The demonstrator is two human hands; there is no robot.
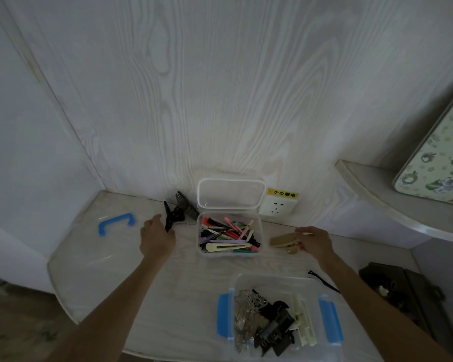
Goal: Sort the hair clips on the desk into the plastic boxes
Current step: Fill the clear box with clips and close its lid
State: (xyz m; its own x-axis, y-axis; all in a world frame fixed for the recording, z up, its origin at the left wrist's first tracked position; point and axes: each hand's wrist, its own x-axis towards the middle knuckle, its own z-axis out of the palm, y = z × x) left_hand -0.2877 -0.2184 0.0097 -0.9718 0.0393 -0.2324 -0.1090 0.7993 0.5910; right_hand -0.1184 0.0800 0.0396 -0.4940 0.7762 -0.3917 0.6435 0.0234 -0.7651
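Note:
A small clear box with its lid up holds several coloured flat clips at the desk's back centre. A larger clear box with blue latches, near the front edge, holds black, silver and cream claw clips. My left hand grips a black claw clip left of the small box. Another black claw clip lies behind it by the wall. My right hand pinches a beige claw clip lying on the desk right of the small box. A thin black hair pin lies by my right forearm.
A clear lid with a blue handle lies at the desk's left. A wall socket with a yellow label sits behind the small box. A curved shelf juts out at the right; a dark object sits below it.

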